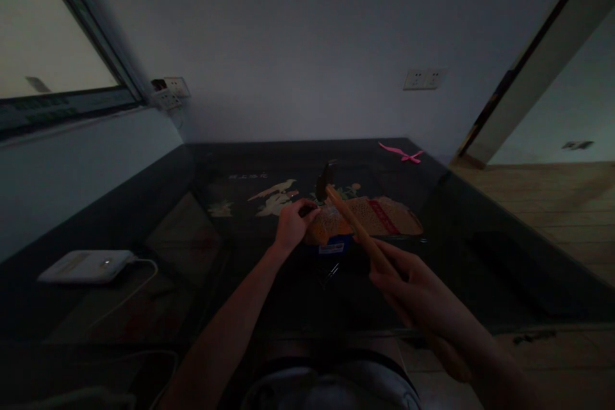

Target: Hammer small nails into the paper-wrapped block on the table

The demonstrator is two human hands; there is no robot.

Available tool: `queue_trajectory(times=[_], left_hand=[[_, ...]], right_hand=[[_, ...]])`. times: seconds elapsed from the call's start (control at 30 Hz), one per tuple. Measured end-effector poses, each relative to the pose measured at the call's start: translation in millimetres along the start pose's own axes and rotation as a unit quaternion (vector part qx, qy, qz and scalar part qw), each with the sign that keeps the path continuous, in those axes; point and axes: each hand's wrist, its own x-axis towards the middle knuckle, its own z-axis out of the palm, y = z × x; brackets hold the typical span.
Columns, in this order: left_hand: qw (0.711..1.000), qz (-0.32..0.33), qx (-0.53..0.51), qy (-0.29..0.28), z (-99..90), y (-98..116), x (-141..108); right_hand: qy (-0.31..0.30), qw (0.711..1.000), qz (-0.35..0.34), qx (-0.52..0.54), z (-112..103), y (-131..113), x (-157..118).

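Note:
My right hand (408, 275) is wrapped around the wooden handle of a hammer (358, 227). The hammer's dark head is raised at the far end of the handle, just beyond my left fingers. My left hand (294, 223) has thumb and fingers pinched together at the left end of a brown patterned piece (379, 216) with a red band. Whatever sits between those fingertips is too small and dark to make out. An orange-brown part (327, 224) lies under the hammer, with a blue box (335, 247) at its near side. Closer to me lie thin shiny pieces, like nails (331, 272).
The dark glossy table (230, 160) bears a bird-and-flower picture. A white device (88, 266) with a cable lies at the left, a pink ribbon (401, 153) at the back right. A dark flat object (519, 269) rests near the right edge. A wall stands behind.

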Motion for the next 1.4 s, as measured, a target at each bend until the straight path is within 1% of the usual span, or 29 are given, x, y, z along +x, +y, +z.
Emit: queue_trajectory(times=[0.07,0.17,0.33,0.53,0.7,0.87,1.1,1.3,1.4], left_hand=[[1.0,0.0,0.005,-0.007,-0.5,-0.5,0.2],[1.0,0.002,-0.001,-0.012,-0.4,-2.3,0.3],[1.0,-0.004,-0.014,-0.002,1.9,-6.0,-0.1],[1.0,-0.002,-0.005,-0.009,1.2,-5.0,0.1],[1.0,-0.005,-0.005,-0.001,1.8,-3.4,0.6],[1.0,0.001,-0.006,-0.008,1.1,-4.8,0.6],[1.0,-0.001,-0.015,-0.009,0.7,-6.8,1.1],[1.0,-0.007,-0.017,-0.019,0.0,-6.7,1.9],[0.999,-0.006,-0.026,-0.021,0.9,-7.3,2.1]], right_hand=[[-0.005,1.0,-0.009,-0.004,0.7,2.1,2.0],[-0.005,1.0,0.004,0.002,0.7,2.0,1.7],[0.009,1.0,0.0,-0.005,-1.0,-0.4,-0.4],[-0.018,1.0,0.001,-0.001,-0.1,1.3,0.2],[0.006,1.0,-0.004,-0.012,-0.7,-0.9,-2.8],[-0.005,1.0,0.013,-0.014,-0.1,3.2,2.2],[0.021,1.0,-0.001,-0.012,-1.4,-1.2,0.1],[-0.004,1.0,0.009,0.002,1.3,1.7,2.3],[0.01,1.0,0.021,-0.002,0.7,-0.8,0.6]])
